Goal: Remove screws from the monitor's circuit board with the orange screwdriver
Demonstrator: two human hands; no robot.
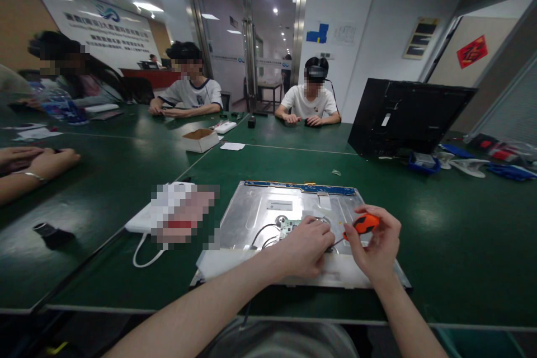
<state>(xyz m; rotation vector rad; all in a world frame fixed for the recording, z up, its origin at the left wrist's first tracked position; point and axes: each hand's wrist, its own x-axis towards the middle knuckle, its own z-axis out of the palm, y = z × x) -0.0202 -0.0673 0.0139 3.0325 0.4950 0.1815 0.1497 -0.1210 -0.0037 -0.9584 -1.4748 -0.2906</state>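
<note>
The right hand [380, 247] pinched a screwdriver [366, 224] over the panel [247, 212] on the table [465, 235]; whether the left hand's fingers [319, 228], at the board [288, 227], pinched anything I couldn't tell. The label [279, 205] was illegible.

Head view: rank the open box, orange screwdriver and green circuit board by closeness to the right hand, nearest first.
1. Orange screwdriver: held in the right hand.
2. Green circuit board: left, on the metal panel.
3. Open box: farther left, toward the back.
</note>
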